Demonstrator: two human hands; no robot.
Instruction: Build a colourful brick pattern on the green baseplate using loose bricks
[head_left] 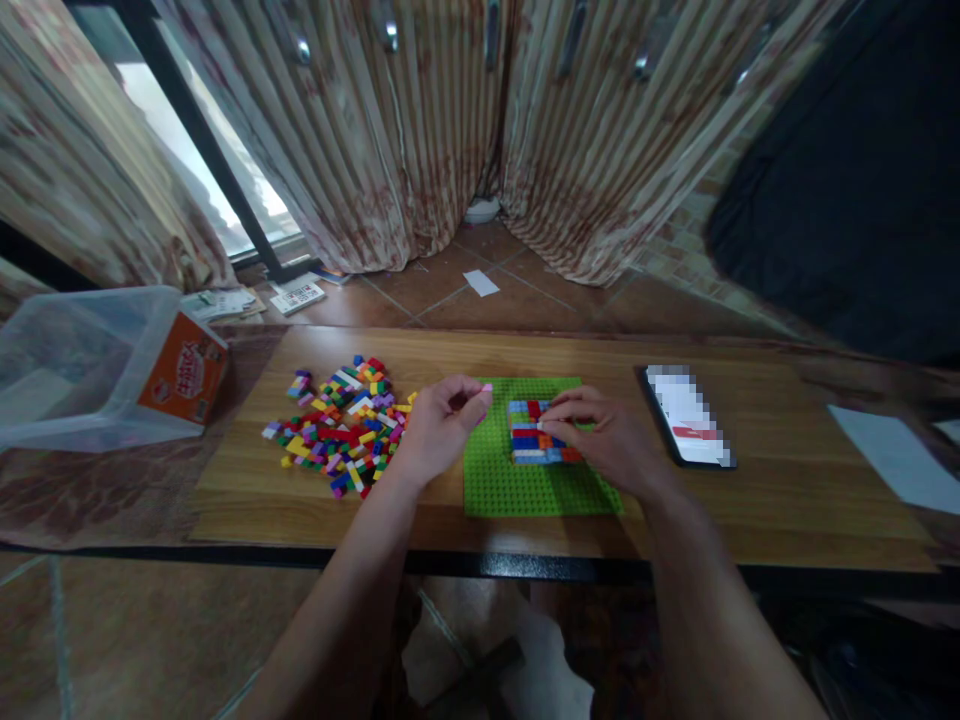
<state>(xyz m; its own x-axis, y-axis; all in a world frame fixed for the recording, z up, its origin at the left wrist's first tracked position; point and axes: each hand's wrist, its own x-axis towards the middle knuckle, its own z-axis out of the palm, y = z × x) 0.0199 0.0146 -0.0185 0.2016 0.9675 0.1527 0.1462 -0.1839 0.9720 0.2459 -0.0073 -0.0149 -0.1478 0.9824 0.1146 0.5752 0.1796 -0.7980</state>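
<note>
The left hand (pixel 446 420) pinches a small pink brick (pixel 487 388) between thumb and fingers. The right hand (pixel 596 425) bends its fingertips onto a blocky patch of plastic bricks (pixel 527 434); I cannot tell whether it grips a piece. Beneath them lies a studded green board (pixel 495 490), square-cornered. Glossy loose bricks (pixel 345 430) heap left of the left hand. Smooth wood separates the right hand from a flat phone (pixel 686 415) to its right. The desk (pixel 780 430) has a dark front edge nearer than both hands; pleated curtains (pixel 420 150) hang beyond them over floor tiles (pixel 540 290).
</note>
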